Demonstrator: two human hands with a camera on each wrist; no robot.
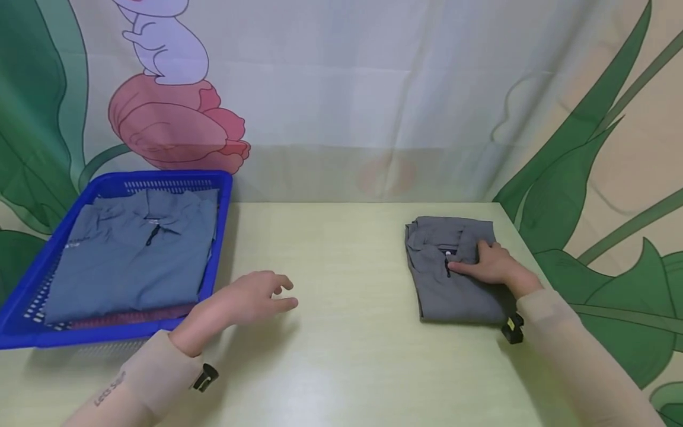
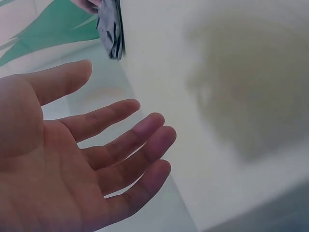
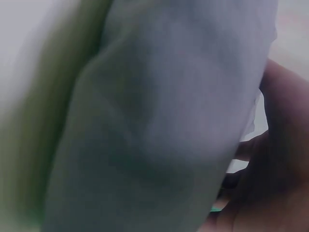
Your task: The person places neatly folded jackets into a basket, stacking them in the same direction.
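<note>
A folded grey shirt [image 1: 453, 296] lies at the right of the table, its collar toward the back and a small black pull at the neckline. My right hand [image 1: 491, 264] rests on its right part, thumb stretched out beside the black pull. In the right wrist view the grey cloth [image 3: 164, 106] fills the middle, and the right hand [image 3: 280, 169] runs along its edge, fingertips partly hidden. My left hand [image 1: 253, 299] hovers over the table between basket and shirt, holding nothing. Its fingers [image 2: 130, 154] are spread and loosely bent in the left wrist view.
On the left stands a blue plastic basket [image 1: 224, 225] with a folded blue-grey shirt [image 1: 144, 267] on top of a reddish cloth [image 1: 128, 317]. A printed curtain [image 1: 331, 107] hangs behind the pale table [image 1: 341, 367]. The table's right edge runs close beside the grey shirt.
</note>
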